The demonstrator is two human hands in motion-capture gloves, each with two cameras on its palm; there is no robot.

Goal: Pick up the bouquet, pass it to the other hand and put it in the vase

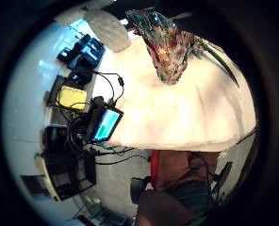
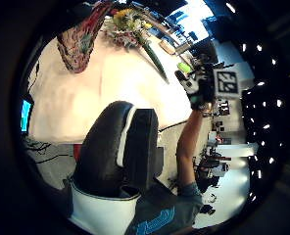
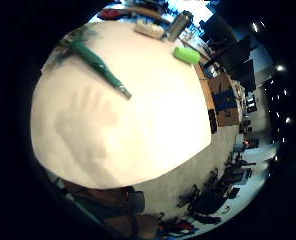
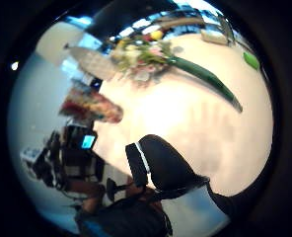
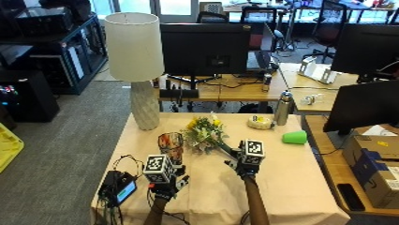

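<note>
left hand: nearest, at about 7 o'clock on the table, raised over the cloth, nothing in it; fingers hidden, cannot tell if curled or straight.
right hand: just past it, near table centre, over the stem end of the bouquet; the palm views show bare cloth under it and the stem lying apart from the palm, no grasp seen; cannot tell finger pose. Also shows in the left thumb side palm view.
table: covered with a pale beige cloth.
small device: 8 o'clock edge, lit blue-green screen, cables trailing off the side.
vase: upright, multicoloured glass, just beyond the left hand, about 10 o'clock from centre; nothing in it.
bouquet: lying flat on the cloth, just right of the vase, beside it, not in it; yellow and white blooms point to 11 o'clock, green wrapped stem runs back toward 4 o'clock, toward the right hand.
green cup: on its side, 2 o'clock, well apart from the bouquet.
tape roll: 1 o'clock, near the far edge.
metal bottle: upright at the far edge, beside the tape roll.
lamp: far left corner, 11 o'clock, white shade on a textured base.
</note>
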